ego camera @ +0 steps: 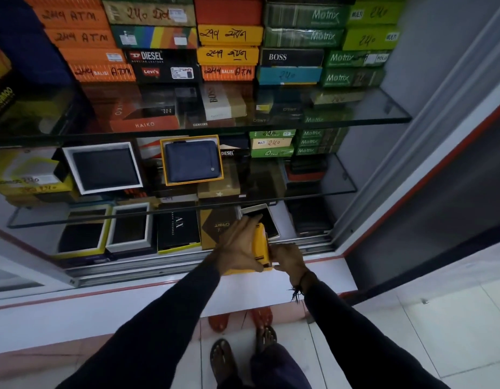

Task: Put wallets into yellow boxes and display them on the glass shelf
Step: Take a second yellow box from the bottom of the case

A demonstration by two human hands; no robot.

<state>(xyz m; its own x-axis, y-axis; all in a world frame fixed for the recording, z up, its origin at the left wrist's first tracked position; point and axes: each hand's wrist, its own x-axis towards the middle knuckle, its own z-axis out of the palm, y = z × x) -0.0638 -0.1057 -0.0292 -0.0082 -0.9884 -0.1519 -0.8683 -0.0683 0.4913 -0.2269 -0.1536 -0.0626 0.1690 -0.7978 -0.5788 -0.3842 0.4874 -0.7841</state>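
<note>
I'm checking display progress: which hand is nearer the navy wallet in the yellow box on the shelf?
Left. The left hand is below the navy wallet, slightly to its right; the right hand is lower and farther right.

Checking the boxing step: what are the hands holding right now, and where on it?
A yellow box: the left hand covers its left side, the right hand pinches its near right corner.

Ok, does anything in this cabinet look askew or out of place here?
Mildly. The yellow-rimmed box holding a dark blue wallet sits tilted on the middle shelf, as does the white-rimmed box beside it. Both hands, left and right, grip a yellow box normally.
</note>
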